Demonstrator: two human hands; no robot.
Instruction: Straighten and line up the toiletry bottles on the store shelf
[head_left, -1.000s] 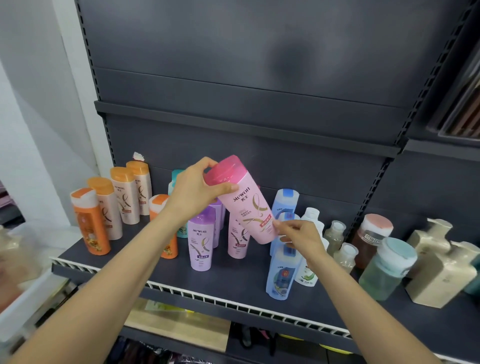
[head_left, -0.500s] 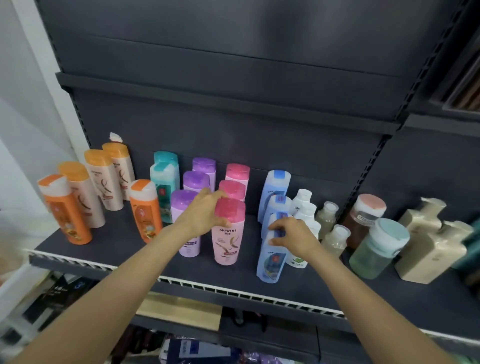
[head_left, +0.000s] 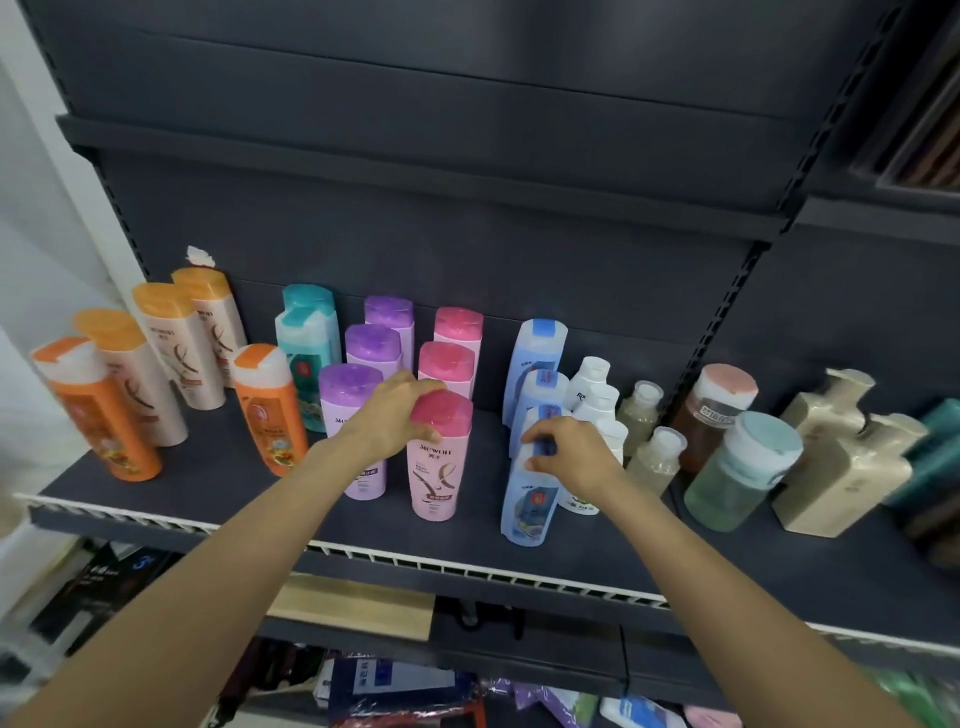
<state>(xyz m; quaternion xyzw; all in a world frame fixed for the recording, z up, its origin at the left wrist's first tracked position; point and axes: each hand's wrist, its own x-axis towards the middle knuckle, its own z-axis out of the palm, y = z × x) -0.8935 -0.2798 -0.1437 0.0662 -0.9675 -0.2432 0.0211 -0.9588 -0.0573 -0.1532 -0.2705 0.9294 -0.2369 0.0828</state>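
A front pink bottle (head_left: 439, 470) stands upright on the dark shelf (head_left: 260, 493), ahead of two more pink bottles (head_left: 457, 332). My left hand (head_left: 397, 415) grips its pink cap from the left. Beside it stand three purple bottles (head_left: 353, 410). My right hand (head_left: 574, 449) holds the top of the front blue bottle (head_left: 527, 506), which heads a row of blue bottles (head_left: 537, 353). Its cap is hidden under my fingers.
Orange and cream bottles (head_left: 171, 343) and teal bottles (head_left: 306, 332) fill the left side. White bottles (head_left: 592, 384), small clear ones (head_left: 654, 457), a brown jar (head_left: 719, 410), a green jar (head_left: 743, 473) and beige pump bottles (head_left: 841, 457) stand on the right. A white slotted rail (head_left: 467, 564) edges the shelf.
My left hand brought the tilted pink bottle down and stood it upright at the front of the pink row. My right hand moved from its base onto the front blue bottle's top.
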